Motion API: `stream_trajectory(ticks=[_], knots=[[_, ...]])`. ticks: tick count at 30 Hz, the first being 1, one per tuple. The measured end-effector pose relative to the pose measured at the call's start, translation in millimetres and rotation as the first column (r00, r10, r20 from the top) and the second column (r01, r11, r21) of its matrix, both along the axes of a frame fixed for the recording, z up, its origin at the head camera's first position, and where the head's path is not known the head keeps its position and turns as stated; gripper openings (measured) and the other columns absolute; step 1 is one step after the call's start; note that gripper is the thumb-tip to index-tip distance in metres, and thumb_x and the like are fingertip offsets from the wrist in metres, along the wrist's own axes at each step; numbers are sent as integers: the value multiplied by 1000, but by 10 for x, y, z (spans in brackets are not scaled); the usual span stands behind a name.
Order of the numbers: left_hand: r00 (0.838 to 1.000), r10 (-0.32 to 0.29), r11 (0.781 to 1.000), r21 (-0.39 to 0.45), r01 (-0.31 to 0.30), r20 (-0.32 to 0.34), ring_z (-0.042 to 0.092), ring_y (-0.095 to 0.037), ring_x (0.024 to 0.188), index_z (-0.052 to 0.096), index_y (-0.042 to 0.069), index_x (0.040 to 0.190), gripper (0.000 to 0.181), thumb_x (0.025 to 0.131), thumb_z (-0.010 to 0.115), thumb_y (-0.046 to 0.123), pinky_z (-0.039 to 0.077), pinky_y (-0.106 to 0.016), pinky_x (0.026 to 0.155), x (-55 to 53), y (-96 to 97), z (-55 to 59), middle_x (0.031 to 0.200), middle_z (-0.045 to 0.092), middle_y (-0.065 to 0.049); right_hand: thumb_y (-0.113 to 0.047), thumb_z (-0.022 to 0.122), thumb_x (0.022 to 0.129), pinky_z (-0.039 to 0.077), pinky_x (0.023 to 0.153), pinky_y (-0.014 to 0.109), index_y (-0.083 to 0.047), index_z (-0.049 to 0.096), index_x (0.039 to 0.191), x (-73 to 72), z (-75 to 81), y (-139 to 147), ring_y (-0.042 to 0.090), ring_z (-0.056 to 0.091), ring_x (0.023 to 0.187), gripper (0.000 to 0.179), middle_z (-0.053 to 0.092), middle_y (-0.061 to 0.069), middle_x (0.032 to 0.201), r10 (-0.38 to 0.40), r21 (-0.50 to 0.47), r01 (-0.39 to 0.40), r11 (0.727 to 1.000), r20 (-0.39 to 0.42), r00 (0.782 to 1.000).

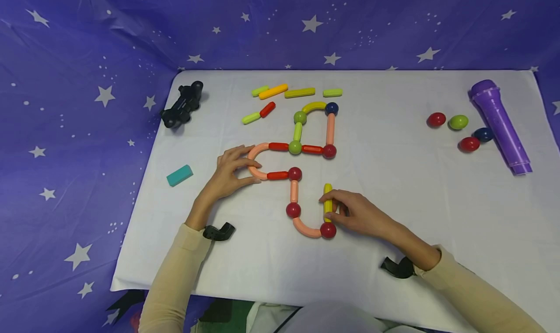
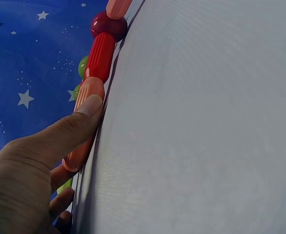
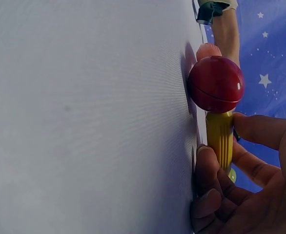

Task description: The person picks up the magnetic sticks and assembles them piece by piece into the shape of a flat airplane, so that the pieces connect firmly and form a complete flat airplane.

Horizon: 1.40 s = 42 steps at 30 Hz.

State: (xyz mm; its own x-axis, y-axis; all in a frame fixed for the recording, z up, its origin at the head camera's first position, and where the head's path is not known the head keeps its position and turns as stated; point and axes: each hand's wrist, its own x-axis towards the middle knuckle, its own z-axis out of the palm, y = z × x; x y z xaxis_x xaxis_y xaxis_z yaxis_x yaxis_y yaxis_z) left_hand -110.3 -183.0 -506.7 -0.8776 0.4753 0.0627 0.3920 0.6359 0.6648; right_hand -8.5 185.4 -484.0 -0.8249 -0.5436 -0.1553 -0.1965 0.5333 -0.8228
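My left hand (image 1: 231, 171) grips the pink curved rod (image 1: 252, 162) at the left bend of a chain of magnetic rods and balls. In the left wrist view its thumb lies along the pink rod, beside a red rod (image 2: 100, 56). My right hand (image 1: 360, 212) pinches a straight yellow rod (image 1: 328, 197) between thumb and fingers. That rod's near end touches a red ball (image 1: 328, 230) at the chain's lower right, also plain in the right wrist view. A lower pink curved rod (image 1: 306, 229) joins this ball to another red ball (image 1: 293, 210).
Loose rods (image 1: 299, 93) lie behind the chain. Several loose balls (image 1: 458, 122) sit at the right near a purple tube (image 1: 503, 126). A teal block (image 1: 180, 175) and a black game controller (image 1: 183, 104) are at the left of the white table (image 1: 393, 177).
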Motion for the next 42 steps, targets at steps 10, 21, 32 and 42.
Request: stream_trajectory(ticks=[10, 21, 32, 42], knots=[[1000, -8, 1000, -9, 8, -6, 25, -27, 145, 74, 26, 108, 33, 77, 84, 32, 22, -52, 103, -19, 16, 6, 149, 47, -2, -14, 75, 86, 46, 62, 22, -16, 64, 120, 2, 20, 12, 11, 51, 71, 36, 54, -6, 83, -2, 4, 2, 1000, -8, 1000], [1000, 1, 1000, -2, -1, -11, 26, -28, 145, 75, 25, 108, 34, 76, 85, 31, 21, -53, 104, -10, 1, 30, 149, 47, -3, -9, 73, 87, 47, 63, 21, -11, 63, 121, -122, 98, 231, 12, 52, 72, 35, 59, -4, 86, -82, 8, 84, 996, -93, 992], [1000, 16, 1000, 9, -16, 7, 26, -28, 145, 74, 24, 109, 33, 77, 84, 29, 21, -53, 104, 39, -59, 34, 150, 46, -3, -8, 64, 91, 35, 74, 29, 1, 62, 122, -1085, 232, 1651, 20, 52, 86, 33, 59, 26, 106, -557, 72, 654, 753, -460, 692], [1000, 2, 1000, 2, -2, 15, 26, -29, 145, 75, 25, 109, 34, 77, 84, 31, 20, -55, 105, 15, 18, 23, 149, 47, -4, -19, 55, 96, 37, 72, 50, 1, 46, 141, -1294, 164, 2020, 47, 44, 98, 49, 43, 35, 120, -522, 367, 589, 720, -274, 808]])
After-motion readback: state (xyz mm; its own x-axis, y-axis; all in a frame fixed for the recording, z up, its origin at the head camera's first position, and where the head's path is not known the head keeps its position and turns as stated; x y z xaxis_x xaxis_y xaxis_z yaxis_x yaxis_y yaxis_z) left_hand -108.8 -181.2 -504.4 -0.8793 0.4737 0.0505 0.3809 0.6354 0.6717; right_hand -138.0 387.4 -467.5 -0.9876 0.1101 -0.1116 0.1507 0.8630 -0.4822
